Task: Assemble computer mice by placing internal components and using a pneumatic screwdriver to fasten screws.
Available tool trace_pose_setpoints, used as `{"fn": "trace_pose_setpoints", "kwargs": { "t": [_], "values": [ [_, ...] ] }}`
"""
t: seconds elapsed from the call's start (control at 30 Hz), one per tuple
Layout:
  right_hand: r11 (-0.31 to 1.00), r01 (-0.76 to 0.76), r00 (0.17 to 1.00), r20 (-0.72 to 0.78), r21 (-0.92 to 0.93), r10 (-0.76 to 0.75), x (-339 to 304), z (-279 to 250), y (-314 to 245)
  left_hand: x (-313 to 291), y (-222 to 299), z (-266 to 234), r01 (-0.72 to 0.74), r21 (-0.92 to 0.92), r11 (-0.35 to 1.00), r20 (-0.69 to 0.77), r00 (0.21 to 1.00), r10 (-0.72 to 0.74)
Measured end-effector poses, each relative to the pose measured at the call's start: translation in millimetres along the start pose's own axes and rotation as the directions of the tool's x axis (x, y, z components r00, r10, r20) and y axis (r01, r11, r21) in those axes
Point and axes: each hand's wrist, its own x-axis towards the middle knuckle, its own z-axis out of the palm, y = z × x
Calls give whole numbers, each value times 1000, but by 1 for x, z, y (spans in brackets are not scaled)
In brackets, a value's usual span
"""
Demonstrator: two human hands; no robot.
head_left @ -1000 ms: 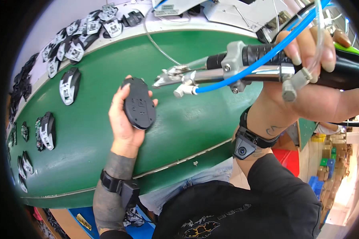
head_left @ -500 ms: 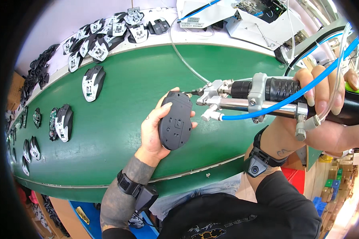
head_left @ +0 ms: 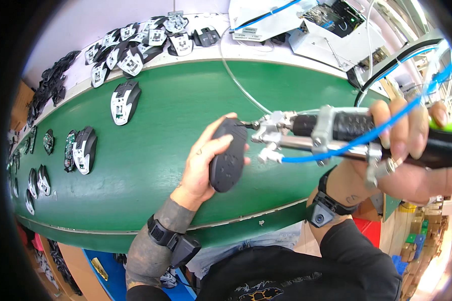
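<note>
My left hand [head_left: 205, 159] is closed around a black computer mouse [head_left: 227, 163], gripping it by its sides with the thumb across its face. In my right hand [head_left: 404, 135] is a black electric screwdriver [head_left: 344, 124] with a metal feeder head, lying nearly level. Its tip [head_left: 246, 124] is at the top end of the mouse; whether they touch, I cannot tell. A blue air hose [head_left: 331, 153] runs from the feeder head past my right fingers. The tool and right hand are slightly blurred.
On the green work surface [head_left: 176, 120] stand a black-and-white mouse [head_left: 125, 103], another mouse [head_left: 84, 150] beside a circuit board [head_left: 70, 150], and small shells [head_left: 43, 180]. Several mouse shells [head_left: 130, 61] crowd the white ledge behind. A white machine [head_left: 331, 42] with a clear tube [head_left: 236, 83] occupies the back right.
My left hand has moved slightly right and turned the mouse, so it shows narrower. The screwdriver and right hand have shifted a little, and the whole view has moved slightly.
</note>
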Motion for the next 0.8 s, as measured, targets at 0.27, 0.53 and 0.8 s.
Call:
{"fn": "trace_pose_setpoints", "kwargs": {
  "t": [0.27, 0.53, 0.8],
  "values": [
    [994, -8, 1000, -1, -111, 8, 3, -16, -1, 16, 23, -30, -212, -96, 973, -374, 913, 162],
    [998, -23, 996, -90, 53, 28, 2, 13, 17, 11, 22, -28, -257, -241, 936, -235, 951, 200],
    [1000, 3, 986, -166, 30, 2, -1, 42, 26, 1, 24, -25, -270, -241, 932, -166, 958, 235]
  ]
}}
